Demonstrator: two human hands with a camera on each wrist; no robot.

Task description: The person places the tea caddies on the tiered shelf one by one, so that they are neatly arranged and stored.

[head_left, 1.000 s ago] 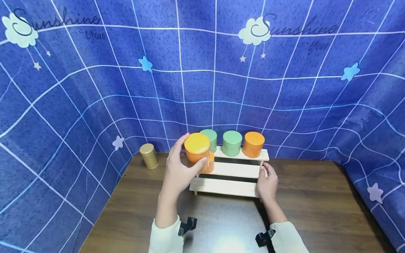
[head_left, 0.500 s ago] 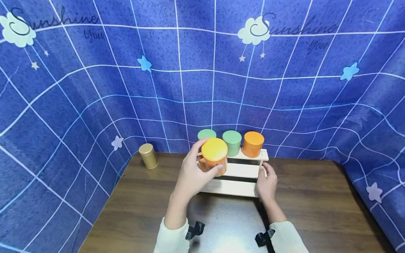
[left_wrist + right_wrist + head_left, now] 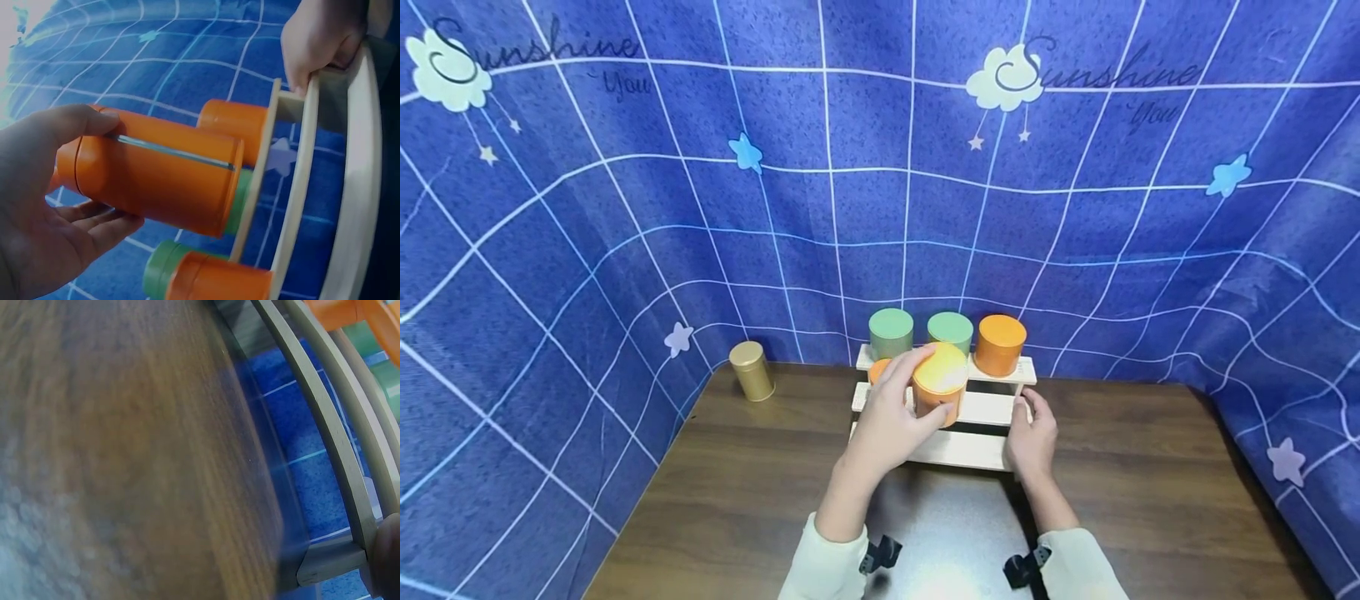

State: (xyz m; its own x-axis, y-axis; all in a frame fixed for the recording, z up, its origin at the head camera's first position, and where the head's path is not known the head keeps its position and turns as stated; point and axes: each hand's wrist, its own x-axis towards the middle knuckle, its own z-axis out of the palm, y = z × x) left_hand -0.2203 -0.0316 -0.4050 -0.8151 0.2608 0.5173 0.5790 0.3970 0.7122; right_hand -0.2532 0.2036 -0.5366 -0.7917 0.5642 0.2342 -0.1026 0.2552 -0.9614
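My left hand [image 3: 886,427] grips an orange canister [image 3: 938,390] with a lid, thumb on one side and fingers on the other. In the head view it overlaps the middle step of a three-step wooden rack [image 3: 973,451]. The left wrist view shows a pale strip down the canister's [image 3: 169,175] side. My right hand [image 3: 1032,437] holds the rack's right end. Two green canisters [image 3: 891,335] and an orange one [image 3: 1000,346] stand along the top step. Another orange canister [image 3: 877,369], mostly hidden behind my left hand, stands on the middle step's left part.
A gold canister [image 3: 752,371] stands by itself at the back left of the dark wooden table [image 3: 722,508]. Behind and around the table hangs a blue gridded cloth [image 3: 880,208] with clouds and stars. Each sleeve carries a small black device [image 3: 880,553] at the wrist.
My left hand has carried the orange canister to the right and slightly toward me, past the left orange canister. The right hand stays on the rack.
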